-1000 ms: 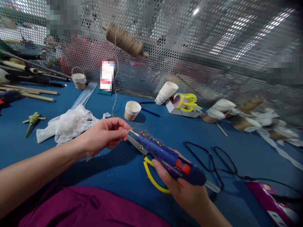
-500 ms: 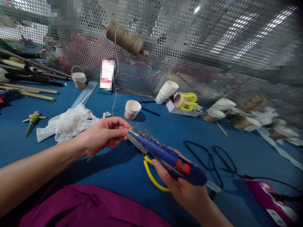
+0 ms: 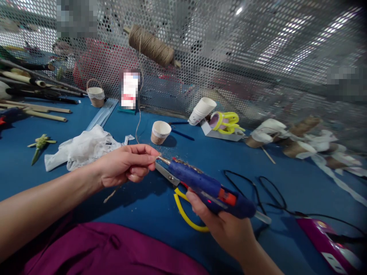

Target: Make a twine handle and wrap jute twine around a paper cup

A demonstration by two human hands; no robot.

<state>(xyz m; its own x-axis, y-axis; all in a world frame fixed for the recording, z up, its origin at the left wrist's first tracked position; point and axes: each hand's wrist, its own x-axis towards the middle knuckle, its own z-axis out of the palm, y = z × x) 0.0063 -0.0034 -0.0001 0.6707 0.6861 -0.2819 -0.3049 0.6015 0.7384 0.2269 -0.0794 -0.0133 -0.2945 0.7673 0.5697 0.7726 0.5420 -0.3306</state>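
Observation:
My right hand (image 3: 226,225) is wrapped round a blue hot glue gun (image 3: 197,179) with an orange-red part on its side and a clear glue stick out of its back. The gun's metal tip meets the fingertips of my left hand (image 3: 132,164). That hand is closed in a pinch on a piece of twine (image 3: 111,195), whose loose end hangs out below the palm; most of it is hidden. Under the gun lie scissors with yellow handles (image 3: 186,217), partly covered. Just beyond my hands stands a small paper cup (image 3: 161,133) wrapped in burlap with a white rim.
White lace (image 3: 88,147) lies left of my left hand. A twine spool (image 3: 150,45) hangs on the mesh, its strand trailing to the table. Stacked cups (image 3: 202,110) stand at the back. A black cord (image 3: 252,183) and a purple power strip (image 3: 327,244) lie right.
The glue gun and my right hand have shifted slightly right and up. My left hand has moved slightly, and more of the twine's loose end shows beneath it.

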